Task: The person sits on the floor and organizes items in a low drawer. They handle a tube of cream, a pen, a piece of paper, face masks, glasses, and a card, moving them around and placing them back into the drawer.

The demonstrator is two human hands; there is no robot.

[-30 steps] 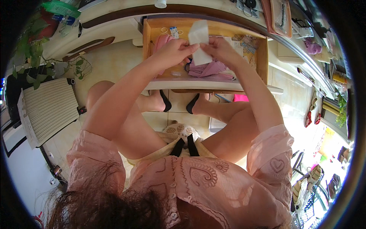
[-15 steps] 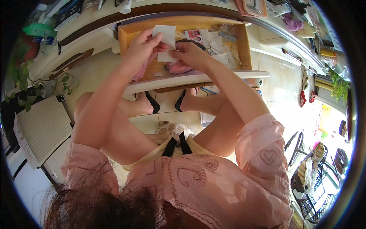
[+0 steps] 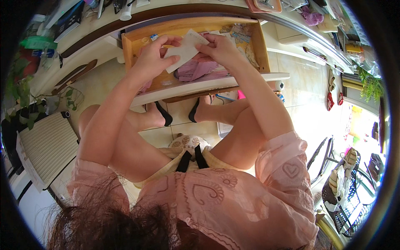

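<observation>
A small white paper slip (image 3: 186, 49) is held tilted above the open wooden drawer (image 3: 261, 46). My right hand (image 3: 221, 51) pinches its right edge between thumb and fingers. At the slip's left edge, my left hand (image 3: 153, 60) has its thumb below and its curled fingers above, closed on the paper. Beneath the hands, a pink-purple folded bundle (image 3: 196, 71) lies in the drawer. Loose papers and small plastic packets (image 3: 241, 31) fill the drawer's right side, partly hidden by my right hand.
The drawer's white front (image 3: 208, 83) stands out over my feet. A cluttered desktop (image 3: 156, 10) runs above it. On the left are a trailing plant (image 3: 31, 100) and a ribbed pale seat (image 3: 48, 141); a black basket (image 3: 343, 191) stands at the right.
The white paper has turned from upright to slanted, and the second piece below it no longer shows separately. My hands have spread a little apart, uncovering more of the pink-purple bundle.
</observation>
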